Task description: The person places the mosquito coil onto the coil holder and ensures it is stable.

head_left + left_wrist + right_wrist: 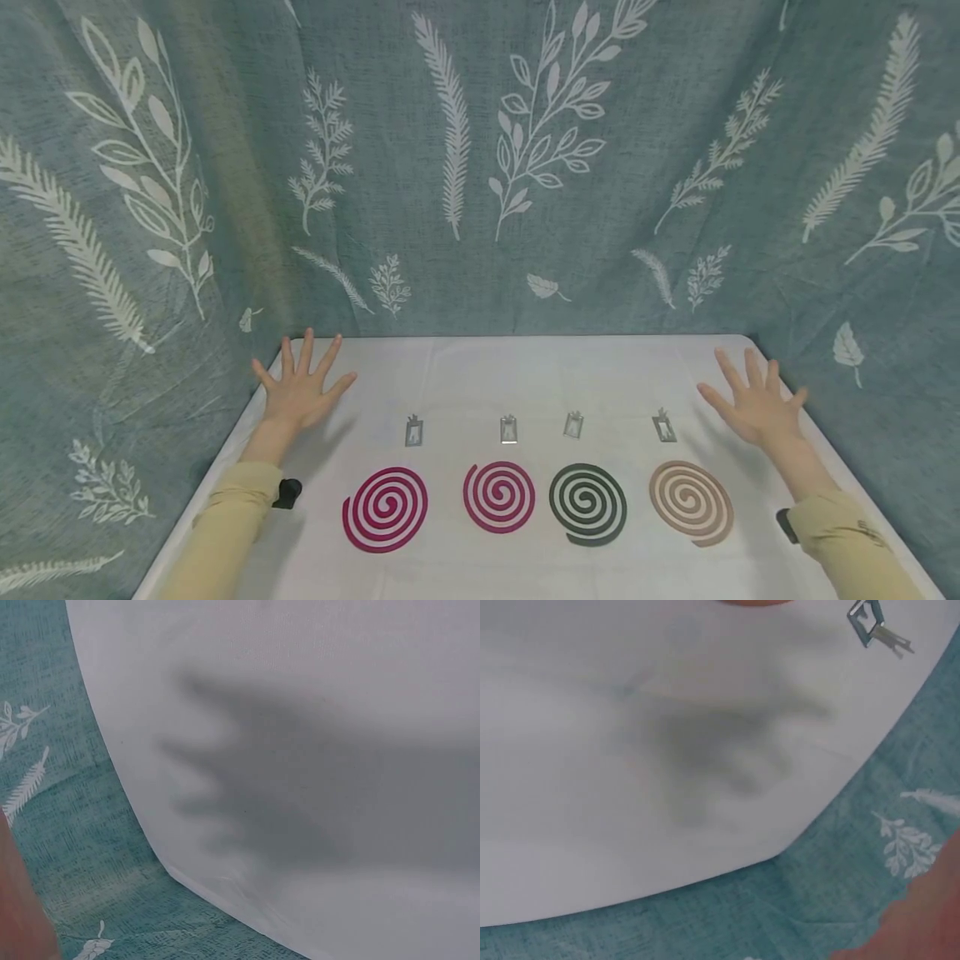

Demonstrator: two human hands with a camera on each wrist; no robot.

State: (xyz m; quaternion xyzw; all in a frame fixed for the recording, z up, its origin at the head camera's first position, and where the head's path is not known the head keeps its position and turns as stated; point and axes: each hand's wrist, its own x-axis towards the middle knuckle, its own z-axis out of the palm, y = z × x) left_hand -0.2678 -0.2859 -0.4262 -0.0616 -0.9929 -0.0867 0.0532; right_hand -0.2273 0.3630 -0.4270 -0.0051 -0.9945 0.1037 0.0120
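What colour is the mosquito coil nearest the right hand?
The mosquito coil nearest the right hand is tan, clearest in the head view.

Staged tabletop set, curtained off. Blue-green fabric curtain with white leaf prints (465,283) lines the back and both sides of a white, round-cornered table (540,375). Items laid out in rows: four flat spiral coils, two magenta, one dark green, one tan (387,502); four small silvery metal pieces (414,432). Curtain hides the room; home, lab, office: can't tell.
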